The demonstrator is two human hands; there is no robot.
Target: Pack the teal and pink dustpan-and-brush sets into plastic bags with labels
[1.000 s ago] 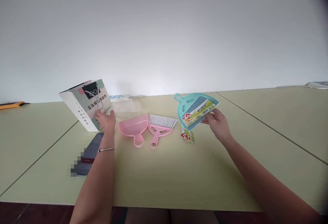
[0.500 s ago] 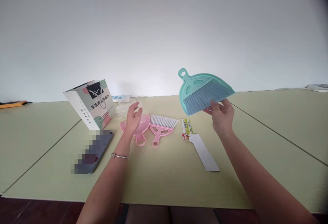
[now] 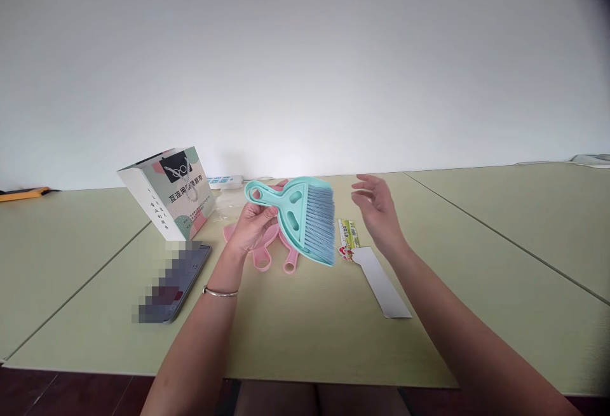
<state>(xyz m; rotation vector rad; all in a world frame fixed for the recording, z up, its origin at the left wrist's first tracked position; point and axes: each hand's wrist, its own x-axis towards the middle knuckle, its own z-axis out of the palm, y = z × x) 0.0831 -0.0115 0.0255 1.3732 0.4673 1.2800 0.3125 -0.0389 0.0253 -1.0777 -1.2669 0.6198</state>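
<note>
My left hand (image 3: 256, 225) is closed on a teal brush and dustpan set (image 3: 293, 213), gripped near its ring-ended handle and held above the table. Blue-grey bristles point to the right, and the brush lies nested against the pan. Right of the bristle edge, my right hand (image 3: 377, 206) hovers apart from it, fingers parted and holding nothing. Below the teal set, a pink dustpan (image 3: 262, 258) and a pink brush (image 3: 290, 260) rest on the table, both partly covered by it.
A paper gift bag (image 3: 181, 194) stands at the back left, with a phone (image 3: 188, 282) in front of it. Clear plastic wrapping (image 3: 229, 200) and a white packet (image 3: 225, 181) lie behind. A white card with a printed label (image 3: 384, 282) lies on the right.
The teal set has moved left and down from my right hand into my left, and turned so its bristles face right. My right hand has let go.
</note>
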